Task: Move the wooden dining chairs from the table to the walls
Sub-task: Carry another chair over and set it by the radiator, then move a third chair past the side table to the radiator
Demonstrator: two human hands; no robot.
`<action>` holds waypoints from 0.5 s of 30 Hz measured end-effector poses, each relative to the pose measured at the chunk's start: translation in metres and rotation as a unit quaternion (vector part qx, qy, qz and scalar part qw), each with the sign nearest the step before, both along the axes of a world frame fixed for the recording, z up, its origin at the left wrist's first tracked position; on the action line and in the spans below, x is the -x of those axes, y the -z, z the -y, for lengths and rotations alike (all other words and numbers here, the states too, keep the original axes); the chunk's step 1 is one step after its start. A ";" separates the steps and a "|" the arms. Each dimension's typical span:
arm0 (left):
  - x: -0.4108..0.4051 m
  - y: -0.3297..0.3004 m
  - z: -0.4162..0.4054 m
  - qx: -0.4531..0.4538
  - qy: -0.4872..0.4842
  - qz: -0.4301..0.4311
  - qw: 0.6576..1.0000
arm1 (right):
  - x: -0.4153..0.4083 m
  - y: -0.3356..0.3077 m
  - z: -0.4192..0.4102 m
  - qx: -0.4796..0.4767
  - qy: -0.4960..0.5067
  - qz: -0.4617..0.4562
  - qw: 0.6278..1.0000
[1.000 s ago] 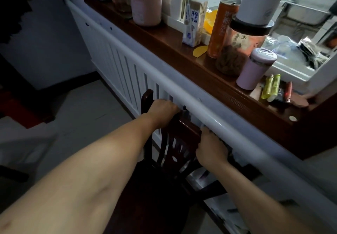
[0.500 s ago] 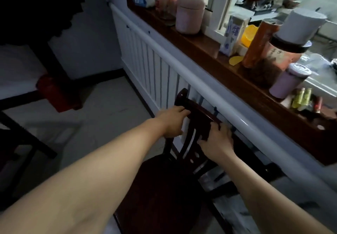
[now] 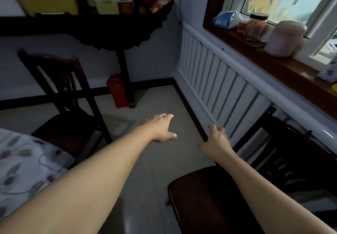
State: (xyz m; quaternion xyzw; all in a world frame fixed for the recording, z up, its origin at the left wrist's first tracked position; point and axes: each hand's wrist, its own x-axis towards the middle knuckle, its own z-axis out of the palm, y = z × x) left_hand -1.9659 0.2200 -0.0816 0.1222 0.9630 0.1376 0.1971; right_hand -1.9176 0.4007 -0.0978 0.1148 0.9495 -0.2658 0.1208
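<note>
Both hands released: L hand [image 3: 161,128] & R hand [image 3: 216,140] over floor, chair [image 3: 209,193] just R.

**2 dark wooden chairs, 1 at the radiator wall**

The near chair [image 3: 218,197] stands upright at lower right, its dark reddish-brown seat glossy, its slatted back just beside the white radiator under the window sill. The second chair [image 3: 67,106], equally dark with a slatted back, stands upright at left, its seat next to the cloth-covered table corner.
</note>
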 end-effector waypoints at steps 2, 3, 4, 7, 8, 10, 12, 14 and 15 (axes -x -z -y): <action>-0.006 -0.003 0.046 -0.024 -0.055 0.008 0.998 | 0.007 -0.001 0.043 0.005 -0.026 0.004 1.000; -0.009 -0.003 0.068 -0.033 -0.085 0.009 0.996 | 0.009 -0.003 0.063 0.010 -0.037 0.006 0.999; -0.012 -0.004 0.094 -0.038 -0.113 0.008 0.993 | 0.013 -0.005 0.087 0.016 -0.052 0.006 0.998; -0.018 -0.006 0.155 -0.051 -0.177 0.004 0.983 | 0.021 -0.012 0.144 0.023 -0.095 0.001 0.995; -0.020 -0.007 0.172 -0.056 -0.193 0.002 0.980 | 0.024 -0.014 0.160 0.022 -0.109 -0.003 0.994; -0.022 -0.009 0.203 -0.067 -0.223 0.009 0.972 | 0.030 -0.020 0.191 0.021 -0.138 -0.006 0.990; -0.023 -0.012 0.231 -0.081 -0.249 0.011 0.965 | 0.039 -0.025 0.217 0.025 -0.165 -0.013 0.986; -0.021 -0.016 0.254 -0.092 -0.276 0.010 0.957 | 0.050 -0.028 0.241 0.025 -0.190 -0.020 0.981; -0.020 -0.017 0.264 -0.094 -0.287 0.009 0.953 | 0.057 -0.030 0.250 0.026 -0.199 -0.021 0.979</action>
